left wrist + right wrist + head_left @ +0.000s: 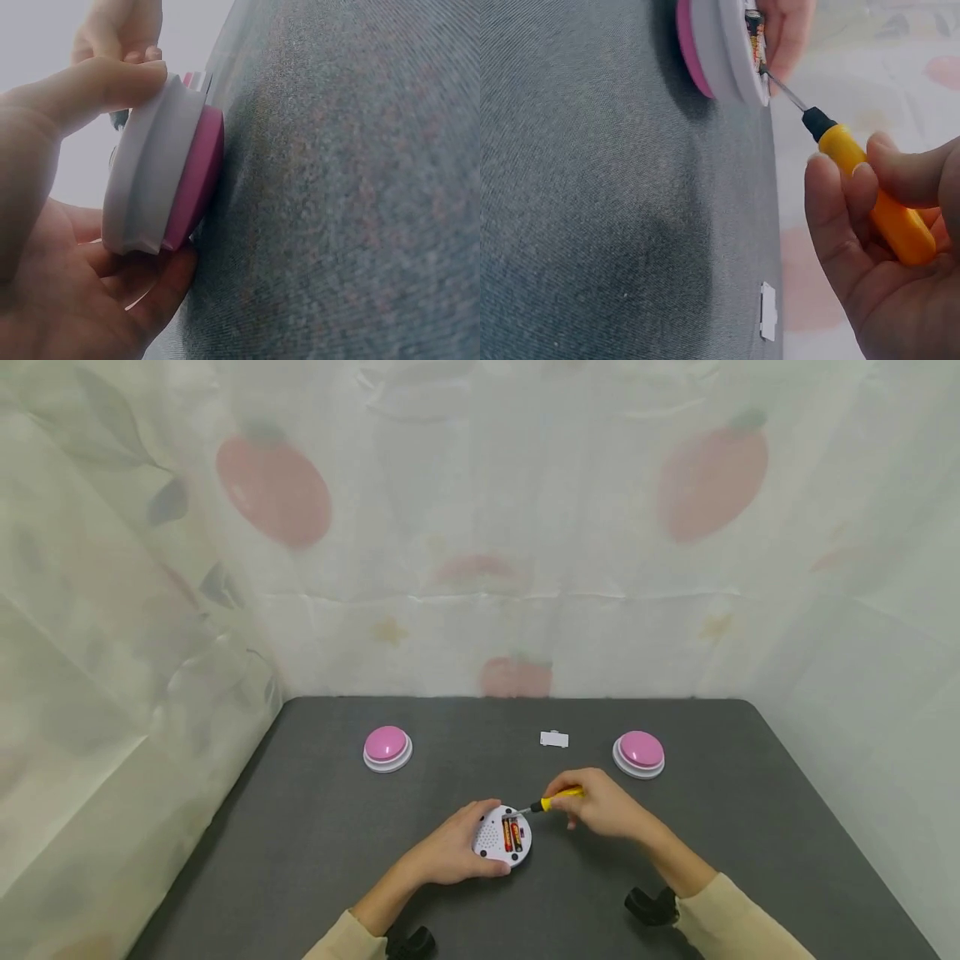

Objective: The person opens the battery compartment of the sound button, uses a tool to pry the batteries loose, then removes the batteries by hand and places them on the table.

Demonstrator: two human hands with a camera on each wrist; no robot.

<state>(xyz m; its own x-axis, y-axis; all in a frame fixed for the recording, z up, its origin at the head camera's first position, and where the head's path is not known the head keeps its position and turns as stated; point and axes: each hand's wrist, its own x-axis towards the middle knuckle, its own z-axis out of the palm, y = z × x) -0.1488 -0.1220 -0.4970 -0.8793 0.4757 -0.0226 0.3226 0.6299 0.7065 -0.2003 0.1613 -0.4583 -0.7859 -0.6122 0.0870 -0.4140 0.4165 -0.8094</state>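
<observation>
Dark grey tabletop (322,860) spreads beneath both hands, a fruit-printed curtain (570,518) beyond them. Between thumb and fingers, the left hand (455,850) grips a round white device (489,838) by its rim, pink dome turned down toward the surface. Two batteries (512,835) sit in its open compartment, facing the right hand (600,803), which pinches a yellow-handled screwdriver (561,798), its tip at the batteries' far end. Past the right hand lies a small white cover (554,739); farther out, pink-domed buttons stand beyond the left hand (386,743) and the right.
</observation>
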